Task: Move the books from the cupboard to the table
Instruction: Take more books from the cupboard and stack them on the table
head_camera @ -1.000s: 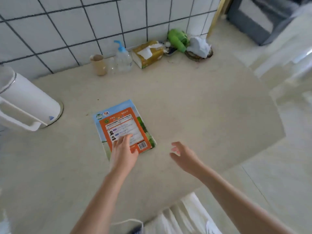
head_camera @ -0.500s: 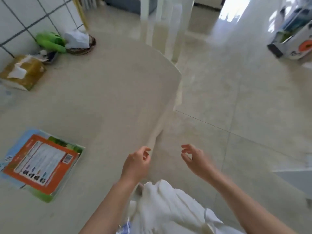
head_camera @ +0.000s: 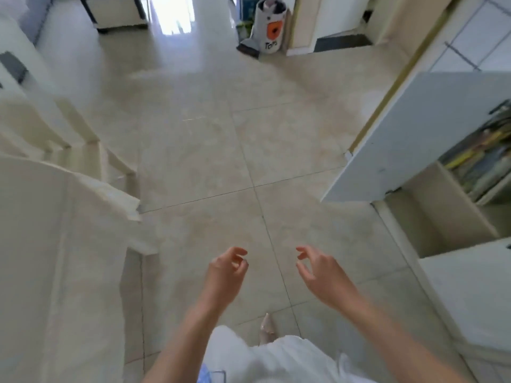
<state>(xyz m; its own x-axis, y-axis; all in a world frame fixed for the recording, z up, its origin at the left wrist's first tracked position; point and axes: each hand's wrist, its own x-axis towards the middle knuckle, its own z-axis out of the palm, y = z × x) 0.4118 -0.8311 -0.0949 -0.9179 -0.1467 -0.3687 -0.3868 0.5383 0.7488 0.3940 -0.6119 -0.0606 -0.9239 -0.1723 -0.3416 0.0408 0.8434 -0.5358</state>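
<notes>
The cupboard point(head_camera: 431, 205) stands at the right with its white door point(head_camera: 409, 139) swung open. Several books point(head_camera: 481, 158) are stacked on an upper shelf inside it; the shelf below looks bare. The beige table point(head_camera: 36, 244) fills the left side, and the book laid on it is out of view. My left hand point(head_camera: 225, 272) and my right hand point(head_camera: 318, 275) hang over the tiled floor between table and cupboard, both empty with loosely curled fingers.
A cream chair point(head_camera: 69, 134) stands at the table's far end on the left. A white bag with an orange mark point(head_camera: 269, 26) sits by a doorway at the back. A second white cupboard door point(head_camera: 470, 294) shows at the lower right. Tiled floor point(head_camera: 221, 161) lies between.
My left hand has let go of the book on the table. My view has swung right from the table to the floor and the open cupboard, both hands coming along empty.
</notes>
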